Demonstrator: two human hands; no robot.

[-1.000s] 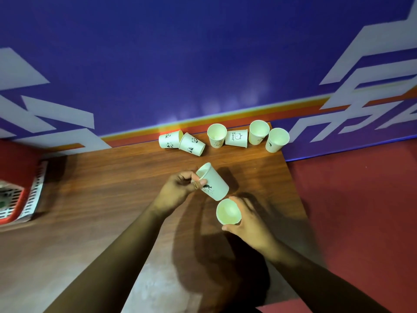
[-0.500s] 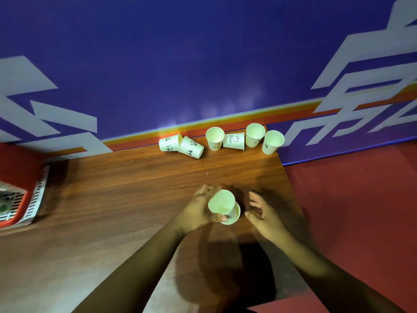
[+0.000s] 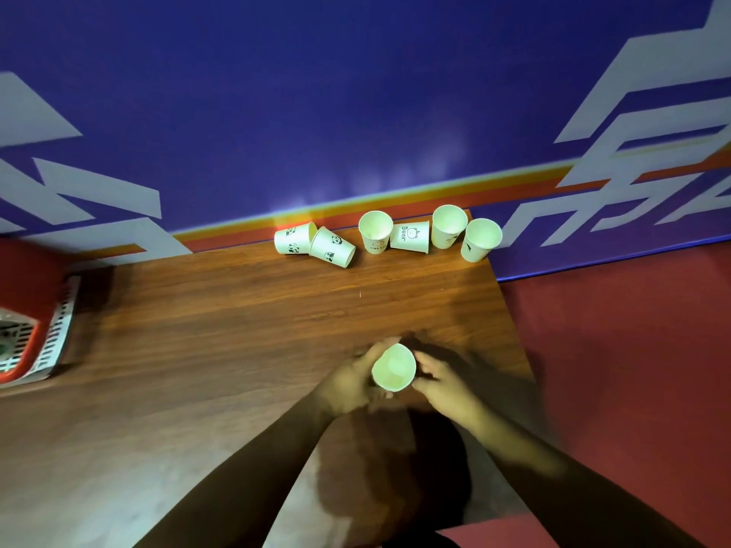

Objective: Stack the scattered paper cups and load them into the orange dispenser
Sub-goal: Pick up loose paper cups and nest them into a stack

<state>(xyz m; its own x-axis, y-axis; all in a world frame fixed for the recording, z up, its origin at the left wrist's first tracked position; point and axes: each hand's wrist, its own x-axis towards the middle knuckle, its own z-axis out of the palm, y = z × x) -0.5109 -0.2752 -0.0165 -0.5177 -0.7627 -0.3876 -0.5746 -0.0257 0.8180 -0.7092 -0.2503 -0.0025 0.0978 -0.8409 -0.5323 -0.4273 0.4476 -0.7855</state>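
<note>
Head view.

- Held cup (image 3: 393, 367): near right part of the table (image 3: 197, 330), mouth up, between both hands. One second ago there were two separate cups, one per hand. Half a second ago one sat inside the other, in the left hand alone. Now only one rim shows.
- Left hand (image 3: 348, 385): fingers curled round the held cup's left side, gripping it as before.
- Right hand (image 3: 443, 383): half a second ago apart from the cup with fingers spread; now its fingers (image 3: 425, 363) lie against the cup's right side. Motion blur hides whether they clamp it or only touch.
- Far row: six cups along the far table edge, unchanged. Left to right:
  - two panda cups (image 3: 292, 239) (image 3: 332, 247), on their sides and touching
  - smiley cup (image 3: 375, 231), upright
  - "Bear" cup (image 3: 409, 237), on its side
  - two plain cups (image 3: 449, 225) (image 3: 480, 239), mouths up
- Red-and-white slatted object (image 3: 23, 342): far left, cut by the frame edge, well apart from the hands.
- Wall (image 3: 356, 92): blue, behind the row.
</note>
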